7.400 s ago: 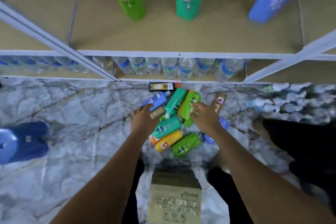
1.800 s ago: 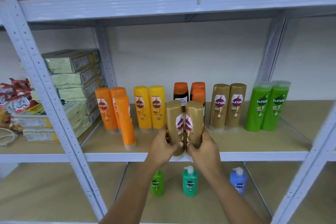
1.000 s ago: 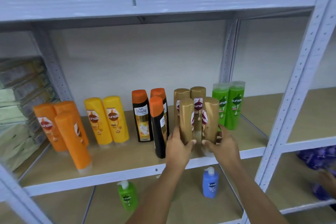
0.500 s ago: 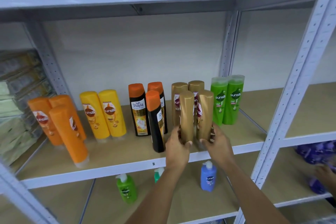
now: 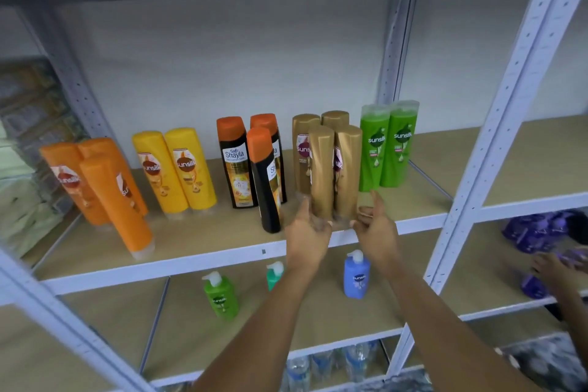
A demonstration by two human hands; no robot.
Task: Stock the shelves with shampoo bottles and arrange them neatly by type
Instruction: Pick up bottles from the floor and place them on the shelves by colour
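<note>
A single head-worn wide-angle camera faces a grey metal shelving rack with tan boards at close range, angled slightly downward; its middle shelf fills the frame's centre, the lower shelves run along the bottom.

Probably a shop stockroom: steel racking holding grouped shampoo bottles.

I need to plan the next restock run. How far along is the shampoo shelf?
Done: orange, yellow, black Shayla and green bottles stand grouped. In hand: left hand and right hand beside two front gold bottles, apparently just set down. Left: turning their labels forward; other stock isn't visible.
</note>
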